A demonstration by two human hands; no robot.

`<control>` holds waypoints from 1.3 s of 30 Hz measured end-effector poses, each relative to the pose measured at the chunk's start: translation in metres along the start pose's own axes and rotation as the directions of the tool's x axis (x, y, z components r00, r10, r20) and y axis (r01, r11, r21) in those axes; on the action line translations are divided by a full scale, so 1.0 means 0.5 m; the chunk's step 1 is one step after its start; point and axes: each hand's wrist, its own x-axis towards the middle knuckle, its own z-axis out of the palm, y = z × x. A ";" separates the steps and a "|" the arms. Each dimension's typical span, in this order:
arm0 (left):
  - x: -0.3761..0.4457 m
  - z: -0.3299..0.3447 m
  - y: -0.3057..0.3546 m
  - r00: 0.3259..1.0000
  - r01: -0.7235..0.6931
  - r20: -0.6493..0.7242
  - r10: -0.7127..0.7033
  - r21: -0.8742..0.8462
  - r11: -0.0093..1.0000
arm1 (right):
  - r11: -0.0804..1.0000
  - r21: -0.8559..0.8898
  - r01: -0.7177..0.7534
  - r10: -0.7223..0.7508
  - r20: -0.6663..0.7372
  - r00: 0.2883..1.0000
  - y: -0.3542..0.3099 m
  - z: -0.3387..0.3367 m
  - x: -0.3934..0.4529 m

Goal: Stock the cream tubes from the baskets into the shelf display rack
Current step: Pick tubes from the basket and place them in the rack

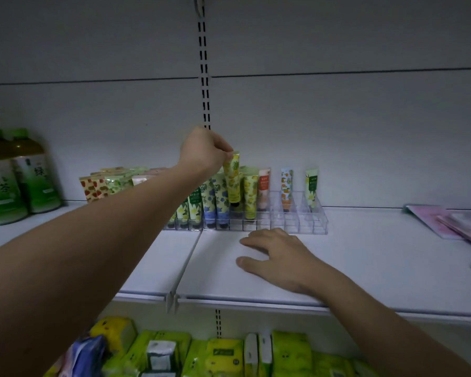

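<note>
Head view: left hand (203,151) pinches the crimped top end of a yellow cream tube (233,178), fingers curled over it. The tube hangs cap-down, slightly tilted, its dark cap just above or just entering a cell of the clear display rack (291,223); which of the two, cannot tell. The tube is yellow with a green leaf-and-fruit print and a pale green top edge.

Just beside the held tube, to its right, a second yellow tube (250,193) stands in the rack, then a red-and-white tube (263,190), then an orange-print tube (286,190) and a green-and-cream tube (311,189) with unfilled cells between them. To the left of the grip stand blue-flowered tubes (216,202) and green-white tubes (191,208), partly hidden behind the left forearm. Further left, flat strawberry-print packets (93,187) show, their lower parts covered by the arm.

Below and to the right of the grip, the right hand (278,257) rests palm-down on the white shelf (365,257), fingers relaxed and spread, holding nothing, near the rack's front edge.

Far left of the grip, green tea bottles (17,180) stand, cut off by the frame edge. Far right, pink flat packs (452,221) lie, blurred and cut off. Below the shelf, yellow-green tissue packs (223,355) sit, dim, print unreadable. No baskets in view.
</note>
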 end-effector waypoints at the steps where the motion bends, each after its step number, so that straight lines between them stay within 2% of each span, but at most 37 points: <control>1: 0.001 0.007 -0.001 1.000 -0.010 -0.013 0.011 0.039 0.999 | 1.000 0.011 0.001 -0.001 0.000 1.000 0.001 0.000 0.001; 7: 0.004 0.047 -0.007 0.994 -0.065 -0.074 0.083 0.212 0.975 | 0.999 0.035 0.015 -0.014 -0.009 1.000 0.008 0.004 0.004; 15: 0.015 0.068 -0.016 0.990 -0.052 -0.112 0.083 0.251 0.967 | 1.000 0.025 0.017 -0.017 -0.021 1.000 0.016 0.008 0.005; 21: 0.009 0.086 -0.036 0.998 -0.039 -0.042 0.054 0.302 0.953 | 0.999 0.029 0.017 -0.016 -0.031 0.999 0.013 0.008 0.009; 26: 0.013 0.094 -0.026 0.998 -0.023 0.063 -0.004 0.413 0.910 | 1.000 0.023 0.011 -0.010 -0.043 0.999 0.015 0.010 0.009; 33: -0.013 0.061 -0.029 0.987 -0.157 0.046 0.155 0.502 0.851 | 0.998 0.060 0.006 -0.003 -0.056 0.998 0.016 0.010 0.010; 39: -0.065 -0.004 -0.033 0.983 -0.183 0.067 0.172 0.486 0.855 | 0.997 0.072 -0.002 0.009 -0.093 0.996 0.018 0.005 0.008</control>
